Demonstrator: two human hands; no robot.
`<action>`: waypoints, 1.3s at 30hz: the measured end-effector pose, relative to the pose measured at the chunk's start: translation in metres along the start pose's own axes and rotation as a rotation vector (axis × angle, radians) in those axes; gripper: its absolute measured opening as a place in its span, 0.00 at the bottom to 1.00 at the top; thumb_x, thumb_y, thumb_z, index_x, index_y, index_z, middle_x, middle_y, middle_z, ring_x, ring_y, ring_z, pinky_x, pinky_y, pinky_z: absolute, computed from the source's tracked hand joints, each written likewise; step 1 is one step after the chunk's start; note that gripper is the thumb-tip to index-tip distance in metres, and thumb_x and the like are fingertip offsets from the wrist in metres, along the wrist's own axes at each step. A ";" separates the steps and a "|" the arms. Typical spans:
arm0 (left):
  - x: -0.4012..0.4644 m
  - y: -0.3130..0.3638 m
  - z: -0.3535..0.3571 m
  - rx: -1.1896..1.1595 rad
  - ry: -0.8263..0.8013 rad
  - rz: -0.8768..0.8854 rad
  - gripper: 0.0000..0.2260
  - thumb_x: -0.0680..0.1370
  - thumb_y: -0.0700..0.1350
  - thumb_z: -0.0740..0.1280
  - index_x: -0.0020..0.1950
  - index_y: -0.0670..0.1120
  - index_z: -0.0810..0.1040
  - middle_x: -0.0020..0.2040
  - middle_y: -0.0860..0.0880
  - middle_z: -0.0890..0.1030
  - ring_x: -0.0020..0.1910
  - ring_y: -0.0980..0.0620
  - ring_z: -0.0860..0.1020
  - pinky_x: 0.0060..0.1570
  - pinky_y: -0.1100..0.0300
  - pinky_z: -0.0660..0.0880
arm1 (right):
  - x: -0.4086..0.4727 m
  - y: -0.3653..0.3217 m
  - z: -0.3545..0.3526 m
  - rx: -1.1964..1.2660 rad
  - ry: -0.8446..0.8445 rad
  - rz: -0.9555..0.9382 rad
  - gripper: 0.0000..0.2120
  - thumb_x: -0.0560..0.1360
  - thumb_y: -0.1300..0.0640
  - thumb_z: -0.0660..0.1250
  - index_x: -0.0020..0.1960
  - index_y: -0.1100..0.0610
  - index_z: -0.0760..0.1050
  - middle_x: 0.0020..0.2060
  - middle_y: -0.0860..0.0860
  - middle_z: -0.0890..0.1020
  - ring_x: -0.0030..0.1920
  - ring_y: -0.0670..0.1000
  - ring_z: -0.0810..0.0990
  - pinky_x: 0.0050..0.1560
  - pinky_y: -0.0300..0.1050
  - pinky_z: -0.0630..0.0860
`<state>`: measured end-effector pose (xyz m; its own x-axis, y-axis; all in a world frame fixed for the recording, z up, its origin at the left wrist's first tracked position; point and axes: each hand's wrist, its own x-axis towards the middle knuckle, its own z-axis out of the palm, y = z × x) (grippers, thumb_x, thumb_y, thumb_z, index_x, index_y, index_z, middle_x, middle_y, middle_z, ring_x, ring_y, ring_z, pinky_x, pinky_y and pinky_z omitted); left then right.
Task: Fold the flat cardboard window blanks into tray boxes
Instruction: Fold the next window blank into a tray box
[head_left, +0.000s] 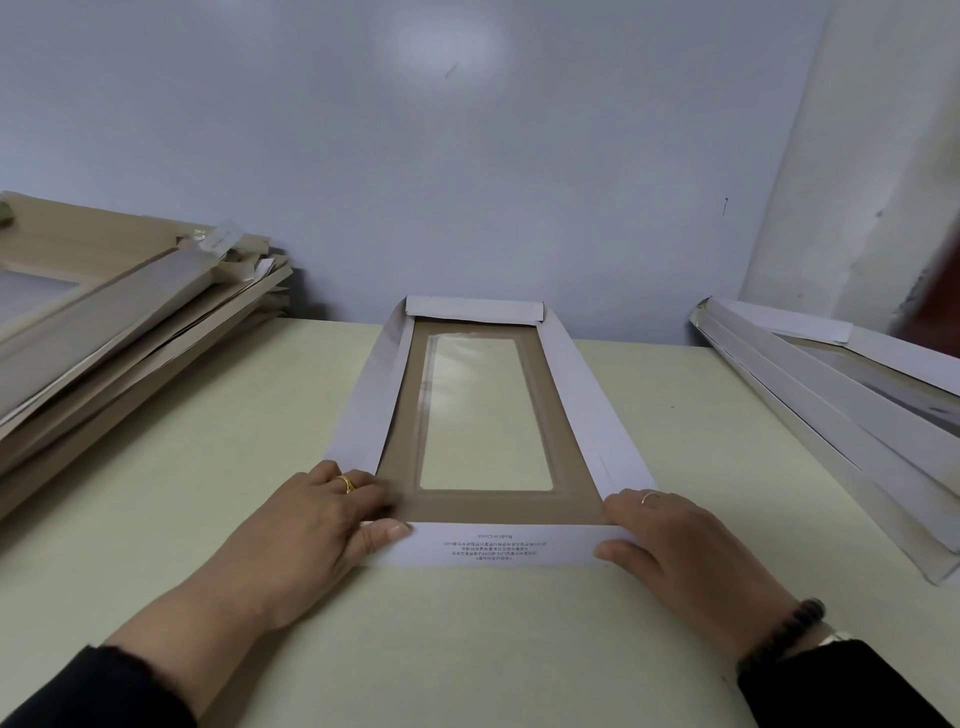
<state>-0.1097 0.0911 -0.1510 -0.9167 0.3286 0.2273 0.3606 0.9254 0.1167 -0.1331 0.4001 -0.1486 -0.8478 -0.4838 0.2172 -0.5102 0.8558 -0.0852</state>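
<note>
Long brown cardboard window blank with white side flaps and a clear film window lies lengthwise mid-table on the pale yellow-green tabletop, far end near the grey wall. Left hand pinches the near-left corner, thumb on the white printed end flap; right hand pinches the near-right corner likewise. Brown stack of blanks left, white-grey stack right, both apart from it

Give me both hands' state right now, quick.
Left hand: pinches the near flap of the window blank at its left corner.
Right hand: pinches the same flap's right corner.
</note>
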 end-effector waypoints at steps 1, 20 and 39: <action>0.000 0.000 -0.001 0.023 0.007 -0.002 0.48 0.60 0.72 0.21 0.65 0.61 0.67 0.60 0.66 0.69 0.52 0.59 0.64 0.55 0.68 0.62 | 0.000 0.000 0.000 0.002 -0.001 -0.006 0.09 0.79 0.48 0.56 0.44 0.51 0.60 0.33 0.40 0.60 0.42 0.45 0.62 0.40 0.37 0.57; 0.006 -0.008 0.005 0.080 0.096 0.038 0.46 0.63 0.74 0.25 0.57 0.53 0.71 0.46 0.60 0.72 0.43 0.55 0.72 0.38 0.66 0.63 | 0.001 0.000 0.002 0.061 0.048 -0.033 0.09 0.78 0.51 0.59 0.48 0.57 0.71 0.39 0.44 0.68 0.42 0.48 0.65 0.41 0.38 0.59; -0.006 -0.002 0.000 -0.233 0.181 -0.149 0.25 0.68 0.66 0.56 0.34 0.43 0.72 0.36 0.53 0.70 0.37 0.57 0.69 0.36 0.64 0.66 | -0.001 -0.005 0.001 0.058 0.107 -0.057 0.10 0.78 0.51 0.60 0.48 0.58 0.74 0.42 0.49 0.77 0.44 0.52 0.73 0.42 0.39 0.62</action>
<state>-0.1056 0.0872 -0.1530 -0.9245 0.1350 0.3565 0.2738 0.8859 0.3745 -0.1302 0.3960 -0.1492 -0.7985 -0.5065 0.3253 -0.5672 0.8141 -0.1248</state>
